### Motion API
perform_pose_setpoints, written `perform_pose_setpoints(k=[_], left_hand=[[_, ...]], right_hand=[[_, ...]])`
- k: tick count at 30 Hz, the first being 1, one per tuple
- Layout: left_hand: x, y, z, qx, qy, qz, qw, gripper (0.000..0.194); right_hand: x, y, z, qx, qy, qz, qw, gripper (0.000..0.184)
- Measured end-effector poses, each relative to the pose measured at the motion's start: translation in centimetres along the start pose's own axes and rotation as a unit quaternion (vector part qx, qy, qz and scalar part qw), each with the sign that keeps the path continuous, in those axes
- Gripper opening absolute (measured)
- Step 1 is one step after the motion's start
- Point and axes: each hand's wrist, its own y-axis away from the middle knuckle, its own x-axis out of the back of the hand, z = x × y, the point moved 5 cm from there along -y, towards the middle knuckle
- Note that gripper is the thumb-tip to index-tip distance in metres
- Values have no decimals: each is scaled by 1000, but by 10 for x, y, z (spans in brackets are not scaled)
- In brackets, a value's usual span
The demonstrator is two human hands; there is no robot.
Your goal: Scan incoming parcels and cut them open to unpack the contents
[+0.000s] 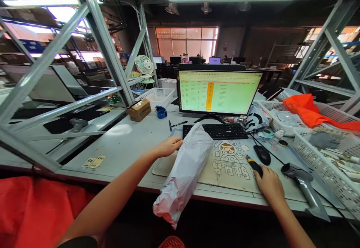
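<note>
My left hand [168,147] has the bag [189,161] pinched, right hand [270,185] grips a cutter [255,166]. Bag overhangs the desk [120,146]; weak pinch, it could drop.

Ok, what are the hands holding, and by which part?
The right hand grips the black-and-yellow tool by its black end; the left hand seems to pinch the white bag at its upper left edge.

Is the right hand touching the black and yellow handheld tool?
Touching: in the head view, the right hand grips the near end of that slim tool.
</note>
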Motion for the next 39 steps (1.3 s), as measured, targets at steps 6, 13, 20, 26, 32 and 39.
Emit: perform_pose_setpoints(k=[6, 13, 20, 26, 32, 39], left_hand=[[9, -1, 20, -16, -76, 77, 994, 19], [-25, -10, 46, -65, 22, 23, 997, 32], [-41, -4, 58, -66, 108, -13, 992, 44], [-45, 4, 60, -41, 135, -9, 990, 44], [-37, 35, 58, 17, 28, -18, 999, 41], [-36, 55, 82, -75, -119, -38, 989, 30]], right_hand=[[14, 8, -19, 98, -101, 158, 977, 55], [86, 48, -162, 387, -210, 51, 897, 38], [107, 44, -209, 452, -161, 21, 877, 36], [107, 44, -208, 444, -139, 36, 884, 36], [105, 44, -215, 431, -123, 46, 893, 35], [107, 49, -228, 473, -88, 50, 875, 38]])
